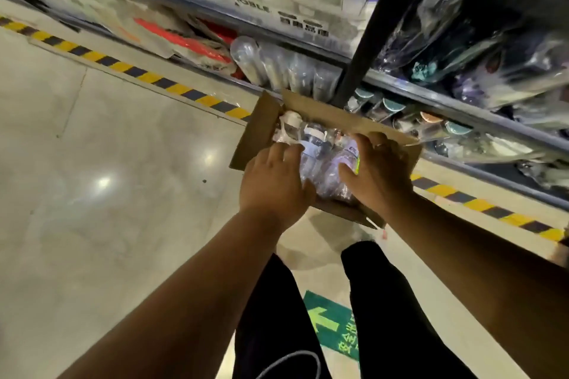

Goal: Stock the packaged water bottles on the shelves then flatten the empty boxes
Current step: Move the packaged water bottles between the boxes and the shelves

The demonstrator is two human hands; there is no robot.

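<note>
On the floor at the foot of the shelving, an open cardboard box [326, 118] sits with its flaps spread, just beside the yellow-and-black hazard stripe [123, 68]. The packaged water bottles [320, 144] lie inside it, wrapped in clear, shiny plastic, with more of them filling the far end of the box.

Both hands are down in the box. The right hand [377, 168] has thumb and fingers curled round the purple-tinted wrapped bottles. The left hand [274, 183] lies over the wrapping with its fingers bent forward. Whether it grips or only rests there, I cannot tell.

The lower shelf [462, 120] beyond the black upright post [363, 49] already carries capped bottles and loose plastic-wrapped goods, so I judge stocking to be under way and the box far from ready to flatten.

The risks look plain enough:
- The film is slick, so a one-sided hold could let the pack slide or tip on the lift.
- The raised far flap stands between box and shelf and could catch the load.
- The shelf is crowded, so pushing in hard might knock over the bottles standing there.
</note>
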